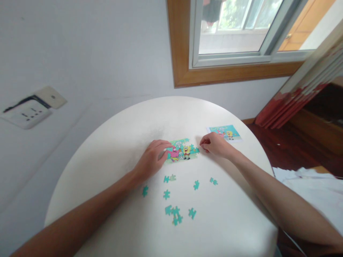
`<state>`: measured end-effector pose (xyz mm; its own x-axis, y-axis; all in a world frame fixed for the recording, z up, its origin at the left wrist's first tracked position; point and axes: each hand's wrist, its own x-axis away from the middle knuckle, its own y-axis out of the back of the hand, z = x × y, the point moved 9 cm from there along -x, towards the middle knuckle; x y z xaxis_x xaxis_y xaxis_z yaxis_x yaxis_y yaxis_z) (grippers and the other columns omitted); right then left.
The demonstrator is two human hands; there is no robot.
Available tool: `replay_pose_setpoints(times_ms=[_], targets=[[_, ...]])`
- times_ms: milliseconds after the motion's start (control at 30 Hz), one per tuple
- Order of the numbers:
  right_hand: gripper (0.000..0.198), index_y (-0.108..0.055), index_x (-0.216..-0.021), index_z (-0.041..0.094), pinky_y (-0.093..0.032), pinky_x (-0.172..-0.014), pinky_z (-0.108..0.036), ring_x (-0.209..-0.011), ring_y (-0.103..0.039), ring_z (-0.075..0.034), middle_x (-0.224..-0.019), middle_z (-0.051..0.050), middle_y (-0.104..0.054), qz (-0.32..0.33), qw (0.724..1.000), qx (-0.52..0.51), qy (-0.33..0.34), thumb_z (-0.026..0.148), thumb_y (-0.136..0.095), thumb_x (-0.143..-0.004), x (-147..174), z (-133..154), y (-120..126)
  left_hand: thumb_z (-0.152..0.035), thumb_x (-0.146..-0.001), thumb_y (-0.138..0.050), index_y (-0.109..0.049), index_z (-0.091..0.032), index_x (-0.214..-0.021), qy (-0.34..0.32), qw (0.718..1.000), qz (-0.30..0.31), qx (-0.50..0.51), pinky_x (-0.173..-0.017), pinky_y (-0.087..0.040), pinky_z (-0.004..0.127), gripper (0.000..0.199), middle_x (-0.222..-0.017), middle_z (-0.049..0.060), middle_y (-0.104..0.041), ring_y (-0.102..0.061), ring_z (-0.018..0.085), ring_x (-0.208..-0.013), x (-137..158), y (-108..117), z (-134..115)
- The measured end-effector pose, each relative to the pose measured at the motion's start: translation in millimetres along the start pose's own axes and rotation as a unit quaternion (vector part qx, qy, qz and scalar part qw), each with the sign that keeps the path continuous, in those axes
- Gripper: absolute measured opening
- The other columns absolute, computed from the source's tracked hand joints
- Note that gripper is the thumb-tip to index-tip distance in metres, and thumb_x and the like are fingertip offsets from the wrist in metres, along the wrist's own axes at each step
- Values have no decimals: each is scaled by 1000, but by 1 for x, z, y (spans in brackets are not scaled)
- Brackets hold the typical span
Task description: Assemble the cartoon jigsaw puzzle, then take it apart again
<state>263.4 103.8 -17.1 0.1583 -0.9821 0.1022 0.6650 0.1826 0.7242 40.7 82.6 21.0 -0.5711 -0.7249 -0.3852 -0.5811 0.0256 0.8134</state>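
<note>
A partly joined jigsaw puzzle with cartoon figures on a teal background lies flat on the white table. My left hand rests at its left edge, fingers stretched out over the border and touching it. Just off the puzzle's uneven right edge is my right hand, its fingers curled together; whatever is in them, if anything, is hidden. Several loose teal puzzle pieces are scattered nearer to me, some bunched in a small cluster.
Behind my right hand lies a reference picture card with the same figures. The round white table stands against a wall with a socket and a window. White papers lie beyond the table's right edge.
</note>
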Motion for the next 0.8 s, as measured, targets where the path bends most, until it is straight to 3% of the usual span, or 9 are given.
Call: replay_pose_setpoints(times_ms=[800], targets=[[15,-73,-71,14,-38,-52,-23,-56,-61,-14,-63,-6,-70,-13,998,64,19,12,-58,-72,1,2,4,-12,-89,-49,-67,-20,-105,6,1000,0,9,-96,-45,38,25,-108,6,-66,-58,20,-104,0,-2,4]])
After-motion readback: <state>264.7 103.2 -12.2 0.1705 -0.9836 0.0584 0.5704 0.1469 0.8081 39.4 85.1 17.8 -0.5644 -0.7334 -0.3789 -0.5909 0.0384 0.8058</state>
